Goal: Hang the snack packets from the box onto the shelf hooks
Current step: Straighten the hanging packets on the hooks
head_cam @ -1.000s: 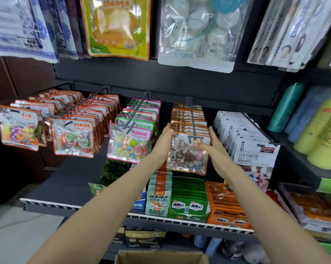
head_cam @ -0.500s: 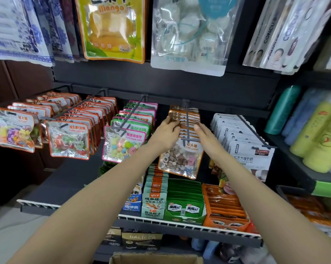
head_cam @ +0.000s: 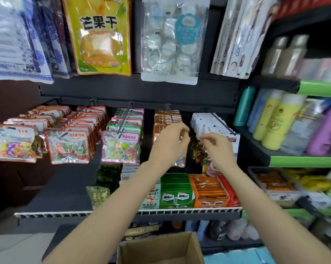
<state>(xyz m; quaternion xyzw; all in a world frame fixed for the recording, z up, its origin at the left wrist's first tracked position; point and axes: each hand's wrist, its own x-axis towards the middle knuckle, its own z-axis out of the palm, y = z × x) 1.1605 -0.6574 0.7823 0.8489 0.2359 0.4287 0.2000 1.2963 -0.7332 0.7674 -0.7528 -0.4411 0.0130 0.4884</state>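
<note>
A row of orange-edged snack packets [head_cam: 165, 117] hangs on a black shelf hook [head_cam: 170, 113] at the middle of the rack. The front packet [head_cam: 181, 161] of that row is mostly hidden behind my left hand [head_cam: 170, 142]; only its lower corner shows. My left hand is raised in front of it, fingers loosely curled, with nothing visible in them. My right hand [head_cam: 217, 148] hovers just right of the row, fingertips close together and seemingly holding nothing. The open cardboard box [head_cam: 189, 244] stands below at the bottom edge; its inside is barely seen.
Other hooks carry packets: orange ones [head_cam: 67, 147] at left, a pink-edged candy packet [head_cam: 120, 146], white packets [head_cam: 208, 122] at right. Boxed snacks [head_cam: 176, 193] fill the wire shelf [head_cam: 111, 213] below. Bottles [head_cam: 271, 121] stand on green-edged shelves at right. Large bags [head_cam: 100, 35] hang above.
Both hands held the brown-filled packet by its top and pushed it back along the hook. Now they have come off it and drawn slightly toward me; the view has tilted down, showing more of the box.
</note>
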